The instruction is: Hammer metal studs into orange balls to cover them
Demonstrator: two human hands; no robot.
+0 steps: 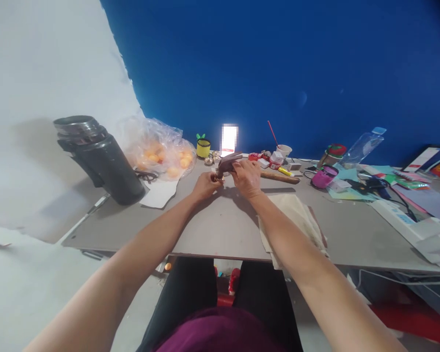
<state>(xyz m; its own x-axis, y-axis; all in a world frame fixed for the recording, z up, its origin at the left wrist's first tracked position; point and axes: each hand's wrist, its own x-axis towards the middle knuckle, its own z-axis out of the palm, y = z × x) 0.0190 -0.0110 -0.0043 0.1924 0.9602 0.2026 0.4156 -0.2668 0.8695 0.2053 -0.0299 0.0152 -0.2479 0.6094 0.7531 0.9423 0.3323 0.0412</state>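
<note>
My right hand [247,178] is closed around a hammer [279,177] close to its dark metal head [229,164]. The wooden handle sticks out to the right over the table. My left hand [206,186] pinches a small shiny gold-coloured metal piece [217,178]. One end of the hammer head is at this piece, but whether they touch cannot be made out. Several small round gold-coloured pieces [209,160] lie just behind my left hand.
A grey table [220,230] stands against a blue wall. At left are a dark flask [108,164] and a bag of oranges [159,154]. A lit phone [229,139] stands behind my hands. A cloth [289,215], a paper cup [284,150] and a power strip [399,222] are right.
</note>
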